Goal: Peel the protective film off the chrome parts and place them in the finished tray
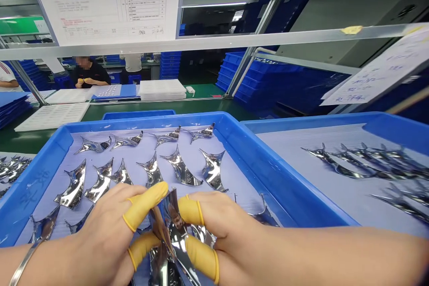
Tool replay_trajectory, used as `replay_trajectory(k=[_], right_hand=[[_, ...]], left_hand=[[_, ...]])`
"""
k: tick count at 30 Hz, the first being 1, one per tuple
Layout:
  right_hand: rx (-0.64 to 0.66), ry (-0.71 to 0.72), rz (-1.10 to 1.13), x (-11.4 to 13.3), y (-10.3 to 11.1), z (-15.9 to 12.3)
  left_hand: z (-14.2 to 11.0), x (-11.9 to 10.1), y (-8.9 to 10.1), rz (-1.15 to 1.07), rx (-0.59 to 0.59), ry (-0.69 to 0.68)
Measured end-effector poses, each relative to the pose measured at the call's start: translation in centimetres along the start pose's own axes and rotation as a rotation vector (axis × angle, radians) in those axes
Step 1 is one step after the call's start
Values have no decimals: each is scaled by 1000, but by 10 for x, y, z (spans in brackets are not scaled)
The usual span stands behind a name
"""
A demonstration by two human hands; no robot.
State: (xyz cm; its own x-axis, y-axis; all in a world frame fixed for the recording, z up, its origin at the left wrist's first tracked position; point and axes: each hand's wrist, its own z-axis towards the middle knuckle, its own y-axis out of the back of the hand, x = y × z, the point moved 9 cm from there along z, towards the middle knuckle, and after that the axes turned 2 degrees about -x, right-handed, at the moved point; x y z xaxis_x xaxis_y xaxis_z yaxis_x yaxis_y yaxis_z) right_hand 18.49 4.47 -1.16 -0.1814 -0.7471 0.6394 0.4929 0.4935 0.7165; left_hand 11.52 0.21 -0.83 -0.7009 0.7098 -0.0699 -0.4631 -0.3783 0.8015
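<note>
Hands on a curved chrome piece

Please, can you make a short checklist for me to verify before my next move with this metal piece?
1. Left hand and right hand both grip the shiny metal piece: ok.
2. Yellow finger covers on the gripping fingers: ok.
3. Held piece apart from the other pieces in the blue tray: cannot tell, fingers hide this.
4. Held piece free of scratches: cannot tell, glare.
5. Bracelet touching no piece: ok.
</note>
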Motion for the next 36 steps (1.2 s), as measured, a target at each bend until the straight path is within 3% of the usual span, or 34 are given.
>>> replay_trajectory(k=[6,18,27,32,36], right_hand=[[-95,221,-12,12,1,-4],[-176,269,-74,15,7,-3],[-125,253,-30,17,5,-8],[-51,125,131,11,3,-1],[65,-112,314,-3,-5,3]], left_hand=[[-3,6,-3,-75,-34,-17],[3,-1,3,-2,-1,6],[5,-1,7,61,21,33],[0,4,3,-67,15,113],[5,4,-3,-97,34,172]])
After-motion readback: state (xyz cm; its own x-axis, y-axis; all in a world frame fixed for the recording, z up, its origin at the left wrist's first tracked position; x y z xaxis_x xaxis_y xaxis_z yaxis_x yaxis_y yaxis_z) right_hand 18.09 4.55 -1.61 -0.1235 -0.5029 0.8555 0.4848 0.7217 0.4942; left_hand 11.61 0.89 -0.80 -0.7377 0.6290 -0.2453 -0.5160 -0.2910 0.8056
